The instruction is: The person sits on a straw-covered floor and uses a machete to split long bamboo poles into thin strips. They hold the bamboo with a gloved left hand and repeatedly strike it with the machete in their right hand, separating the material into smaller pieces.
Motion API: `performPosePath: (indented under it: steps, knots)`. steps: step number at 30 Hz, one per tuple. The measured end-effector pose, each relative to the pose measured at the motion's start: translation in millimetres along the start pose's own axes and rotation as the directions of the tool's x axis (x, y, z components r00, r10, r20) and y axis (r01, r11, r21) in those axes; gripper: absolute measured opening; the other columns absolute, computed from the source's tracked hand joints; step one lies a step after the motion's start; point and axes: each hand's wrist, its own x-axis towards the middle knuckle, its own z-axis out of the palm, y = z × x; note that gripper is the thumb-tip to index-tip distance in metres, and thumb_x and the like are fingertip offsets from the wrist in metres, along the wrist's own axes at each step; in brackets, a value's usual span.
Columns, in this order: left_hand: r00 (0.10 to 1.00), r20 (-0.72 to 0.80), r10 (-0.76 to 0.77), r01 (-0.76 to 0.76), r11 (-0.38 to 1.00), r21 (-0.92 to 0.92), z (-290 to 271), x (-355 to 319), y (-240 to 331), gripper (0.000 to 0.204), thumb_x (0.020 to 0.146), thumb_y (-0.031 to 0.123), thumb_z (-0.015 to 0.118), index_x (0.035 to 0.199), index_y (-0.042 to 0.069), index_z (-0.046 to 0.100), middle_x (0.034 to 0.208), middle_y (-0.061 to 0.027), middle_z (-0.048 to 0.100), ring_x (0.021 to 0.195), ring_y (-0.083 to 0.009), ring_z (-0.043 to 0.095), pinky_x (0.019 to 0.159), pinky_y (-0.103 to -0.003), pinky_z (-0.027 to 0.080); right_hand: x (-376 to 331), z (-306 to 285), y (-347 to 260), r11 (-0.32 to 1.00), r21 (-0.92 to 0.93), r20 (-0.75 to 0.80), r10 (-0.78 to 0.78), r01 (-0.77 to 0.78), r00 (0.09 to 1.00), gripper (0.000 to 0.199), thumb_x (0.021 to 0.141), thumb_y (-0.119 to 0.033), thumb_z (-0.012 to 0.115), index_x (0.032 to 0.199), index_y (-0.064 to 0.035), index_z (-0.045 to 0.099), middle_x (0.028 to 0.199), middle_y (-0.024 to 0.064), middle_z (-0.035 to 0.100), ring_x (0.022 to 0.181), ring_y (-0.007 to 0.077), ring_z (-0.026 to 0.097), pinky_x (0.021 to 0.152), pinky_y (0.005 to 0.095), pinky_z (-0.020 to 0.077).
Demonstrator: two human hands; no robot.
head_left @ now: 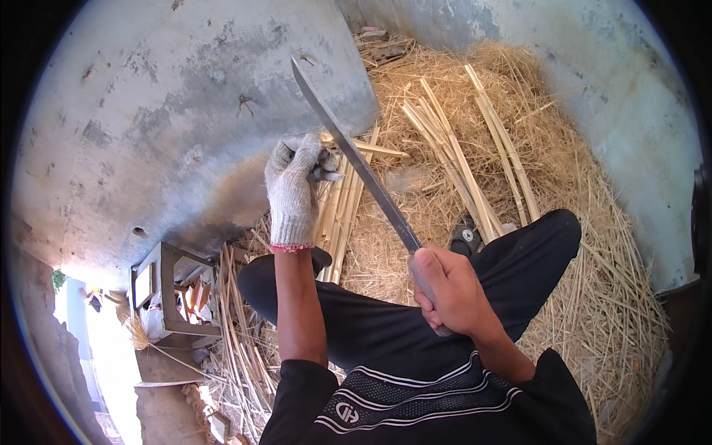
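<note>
Left grip (294, 174), nearer, white-gloved: pinching pale split-bamboo strip (382, 150), long axis running rightward from grip. Right grip (454, 291), bare: closed round long grey steel knife (365, 174), slanting up-left across strip; contact unclear.

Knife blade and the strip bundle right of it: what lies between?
In the head view, mostly loose straw, with the tapered end of a pale strip jutting past the blade.

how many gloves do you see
1: the glove on the left hand. The right hand, gripping the knife, is bare; others may be hidden in the straw.
</note>
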Motion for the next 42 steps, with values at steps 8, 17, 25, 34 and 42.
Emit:
performPosePath:
  steps: [8, 17, 25, 34, 42]
  knots:
    - [0.999, 0.017, -0.051, 0.050, 0.998, 0.028, -1.6, -2.8, 1.3, 0.003, 0.092, 0.008, 0.060, 0.092, 0.005, 0.062, 0.082, -0.0039, 0.065, 0.071, -0.0116, 0.062, 0.061, -0.023, 0.048, 7.4, 14.2, 23.2, 0.884, -0.456, -0.152, -0.192, 0.104, 0.970, 0.040, 0.096, -0.035, 0.058, 0.080, 0.0013, 0.053, 0.057, 0.0168, 0.055, 0.048, 0.0296, 0.054, 0.049, 0.0394, 0.0416]
    - [0.997, 0.078, 0.030, -0.028, 0.999, -0.032, 11.9, 4.0, -7.6, 0.010, 0.092, 0.007, 0.061, 0.085, 0.001, 0.059, 0.080, -0.0116, 0.063, 0.069, -0.0164, 0.063, 0.055, -0.029, 0.058, -5.0, -3.0, 9.8, 0.929, -0.367, -0.144, -0.102, 0.042, 0.984, 0.043, 0.098, -0.038, 0.053, 0.080, 0.0012, 0.053, 0.055, 0.0145, 0.050, 0.046, 0.0234, 0.054, 0.049, 0.0374, 0.0396]
    - [0.997, 0.053, 0.058, -0.058, 0.998, -0.010, 7.8, 9.7, -12.4, 0.007, 0.092, 0.005, 0.060, 0.086, 0.001, 0.059, 0.083, -0.0088, 0.063, 0.069, -0.0150, 0.062, 0.063, -0.029, 0.056, 5.8, -32.9, 1.1, 0.792, 0.457, 0.250, 0.322, -0.405, 0.913, 0.055, 0.099, -0.052, 0.044, 0.092, 0.0019, 0.049, 0.052, 0.0023, 0.049, 0.037, 0.0069, 0.043, 0.036, 0.0221, 0.0362]
    - [0.999, 0.000, 0.053, -0.053, 0.996, -0.074, 12.8, 1.1, -5.3, 0.006, 0.090, 0.005, 0.061, 0.087, 0.001, 0.058, 0.084, -0.0103, 0.064, 0.070, -0.0168, 0.064, 0.060, -0.031, 0.056, 17.1, -0.1, -2.8, 0.889, -0.416, -0.070, -0.240, 0.191, 0.968, 0.037, 0.095, -0.035, 0.060, 0.088, 0.0013, 0.053, 0.062, 0.0150, 0.061, 0.056, 0.0310, 0.065, 0.050, 0.0399, 0.0472]
    - [0.995, 0.089, 0.038, -0.037, 0.999, -0.013, -7.6, 5.4, -12.8, 0.007, 0.093, 0.004, 0.059, 0.086, 0.006, 0.056, 0.085, -0.0045, 0.061, 0.076, -0.0152, 0.063, 0.068, -0.030, 0.055, 32.3, -19.0, 21.7, 0.723, 0.487, 0.387, 0.324, -0.490, 0.863, 0.050, 0.099, -0.050, 0.046, 0.093, -0.0005, 0.051, 0.052, 0.0075, 0.048, 0.034, 0.0160, 0.042, 0.038, 0.0288, 0.0395]
